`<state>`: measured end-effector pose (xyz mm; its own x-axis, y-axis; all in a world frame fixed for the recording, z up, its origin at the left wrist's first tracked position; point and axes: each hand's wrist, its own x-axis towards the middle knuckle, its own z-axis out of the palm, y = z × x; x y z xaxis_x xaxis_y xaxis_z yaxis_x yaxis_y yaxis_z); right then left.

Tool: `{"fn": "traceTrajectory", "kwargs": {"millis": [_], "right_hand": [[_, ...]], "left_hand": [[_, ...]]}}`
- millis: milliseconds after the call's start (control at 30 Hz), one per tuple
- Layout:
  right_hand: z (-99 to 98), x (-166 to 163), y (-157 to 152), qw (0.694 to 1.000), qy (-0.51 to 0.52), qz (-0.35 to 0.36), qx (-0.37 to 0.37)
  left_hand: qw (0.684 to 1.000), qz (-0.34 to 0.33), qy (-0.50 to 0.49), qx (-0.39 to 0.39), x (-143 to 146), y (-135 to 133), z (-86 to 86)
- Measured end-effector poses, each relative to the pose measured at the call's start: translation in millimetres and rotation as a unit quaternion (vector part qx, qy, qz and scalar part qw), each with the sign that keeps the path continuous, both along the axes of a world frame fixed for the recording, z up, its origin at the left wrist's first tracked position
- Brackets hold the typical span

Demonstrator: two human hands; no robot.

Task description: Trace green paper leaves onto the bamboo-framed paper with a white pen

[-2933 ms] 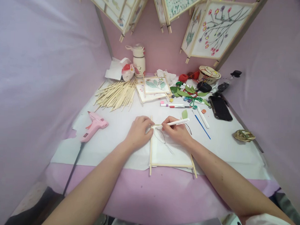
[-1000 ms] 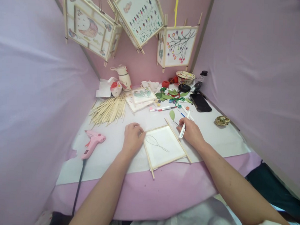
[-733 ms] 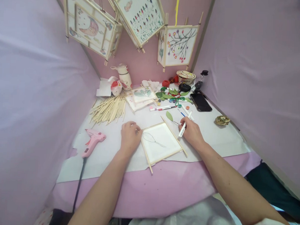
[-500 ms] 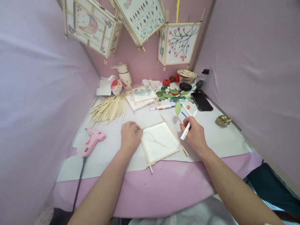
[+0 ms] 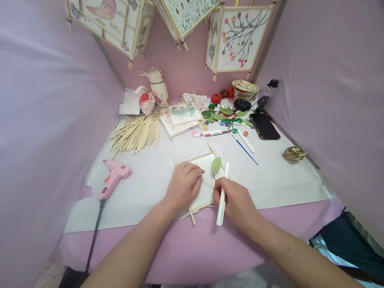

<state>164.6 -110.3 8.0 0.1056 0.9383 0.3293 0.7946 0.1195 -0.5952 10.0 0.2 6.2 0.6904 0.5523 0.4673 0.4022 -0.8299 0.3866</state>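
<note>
A square paper panel (image 5: pixel 203 197) in a thin wooden stick frame lies near the table's front edge, with pencil-like lines drawn on it. Across its left half rests my left hand (image 5: pixel 184 186), fingers loosely bent and thumb apart, covering much of the drawing. My right hand (image 5: pixel 237 200) is closed over the panel's right side. It holds a white marker pen (image 5: pixel 222 204) upright-tilted and, between thumb and fingertips, the thin stem of a green leaf (image 5: pixel 216 165). The leaf is above the panel; whether it touches the paper I cannot tell.
A pink glue gun (image 5: pixel 115 179) with its cord lies left; a pile of wooden sticks (image 5: pixel 137 133) is behind it. A blue brush (image 5: pixel 245 150), phone (image 5: pixel 264 126), leaves (image 5: pixel 224 113) and small bowl (image 5: pixel 295 153) are behind and right. Paper lanterns (image 5: pixel 242 40) hang above.
My right hand has moved left and nearer over the panel, carrying the leaf and marker. My left hand has slid right from the panel's left edge onto the paper. The view has tilted down slightly.
</note>
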Motion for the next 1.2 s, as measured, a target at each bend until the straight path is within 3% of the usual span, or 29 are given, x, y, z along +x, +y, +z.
{"fn": "traceTrajectory", "kwargs": {"millis": [267, 433, 600, 733, 867, 1200], "right_hand": [[-8.2, -5, -9, 0.997, -0.072, 0.024, 0.005], [7.9, 19, -1, 0.998, -0.024, -0.015, 0.053], [21.5, 61, 43, 0.998, 0.018, -0.044, -0.042], [8.0, 74, 68, 0.994, 0.063, -0.028, -0.081], [-5.1, 70, 69, 0.988, 0.127, -0.016, -0.091], [-9.9, 66, 67, 0.971, 0.226, 0.007, -0.083]], "left_hand": [[0.997, -0.063, 0.018, -0.028, 4, -11, -3.6], [0.997, -0.070, 0.021, -0.018, 7, -22, -1.3], [0.999, -0.033, 0.017, -0.011, 12, -49, -0.2], [0.998, -0.007, 0.060, -0.012, 15, -63, -0.7], [0.995, -0.005, 0.097, -0.027, 16, -62, -3.2], [0.997, -0.055, 0.041, -0.019, 16, -62, -1.1]]}}
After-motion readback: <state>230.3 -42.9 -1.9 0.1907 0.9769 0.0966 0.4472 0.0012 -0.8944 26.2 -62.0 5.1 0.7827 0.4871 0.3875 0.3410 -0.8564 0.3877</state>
